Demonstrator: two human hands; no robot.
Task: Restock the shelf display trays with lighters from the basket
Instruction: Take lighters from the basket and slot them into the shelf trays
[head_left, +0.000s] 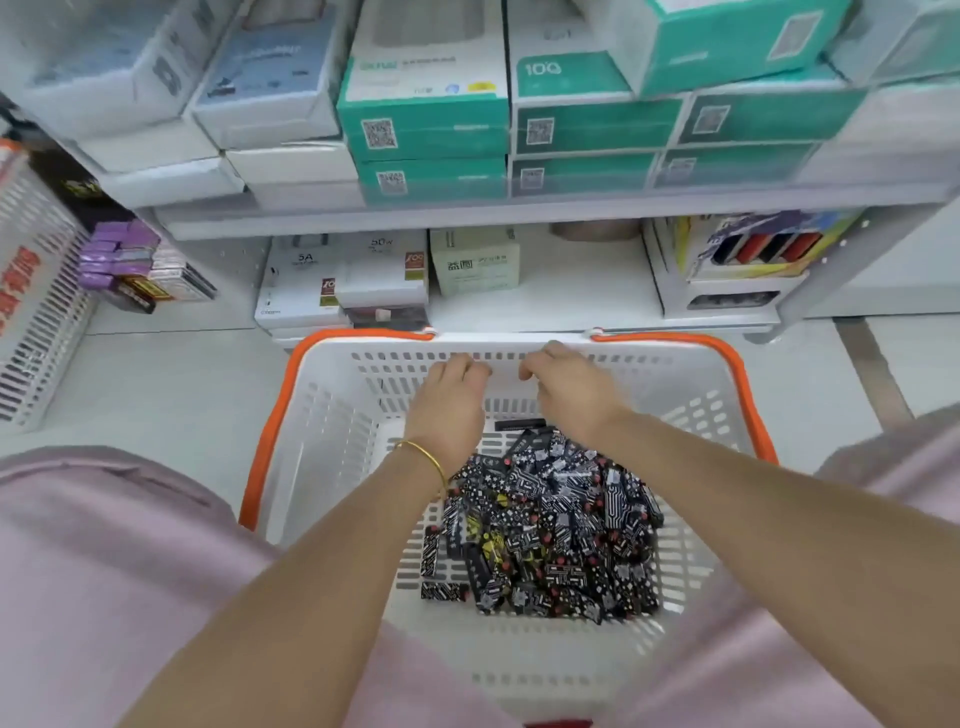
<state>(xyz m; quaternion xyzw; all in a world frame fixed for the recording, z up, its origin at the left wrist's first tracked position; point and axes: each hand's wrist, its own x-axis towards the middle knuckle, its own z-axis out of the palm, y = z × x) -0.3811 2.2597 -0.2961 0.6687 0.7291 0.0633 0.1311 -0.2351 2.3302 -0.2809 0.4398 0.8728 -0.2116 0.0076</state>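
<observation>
I logged left grip (453, 397) and right grip (569, 389) curled at the basket (332, 415) far wall, beyond the lighters (550, 525); couldn't tell if grasping anything.

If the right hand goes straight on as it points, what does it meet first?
Probably the far wall of the basket, under its rim; the right hand looks close to it, though depth is unclear.

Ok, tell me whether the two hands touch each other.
Apart. The head view shows white basket wall between the left hand and the right hand.
</observation>
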